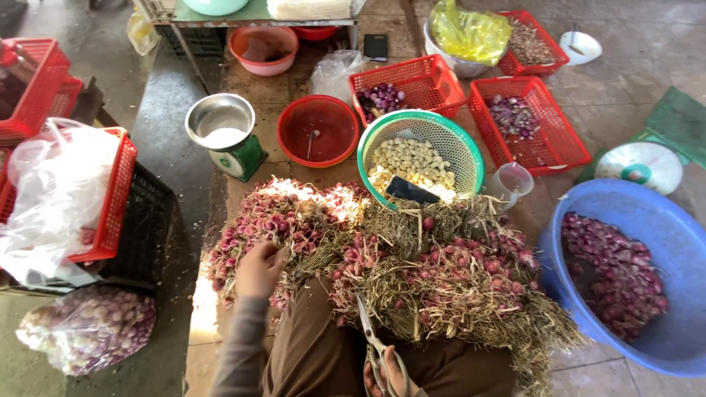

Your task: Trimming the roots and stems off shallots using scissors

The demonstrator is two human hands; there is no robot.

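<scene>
Hands: left hand [259,269] is laid on the shallot heap [412,272]; scissors [373,340] are gripped by right hand [388,376].
Baskets: four red baskets [531,125], one green [465,147].
Floor: tiled floor [625,88], littered.

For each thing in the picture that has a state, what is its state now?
Left hand: resting on the shallot pile.
Right hand: holding scissors, blades slightly apart.
Blue tub: partly filled with shallots.
Green basket: holds peeled garlic.
Red bowl: nearly empty.
Scale pan: nearly empty.

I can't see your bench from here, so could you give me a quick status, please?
Left hand reaching into shallot pile. Right hand holds scissors. Nothing between them.
</scene>
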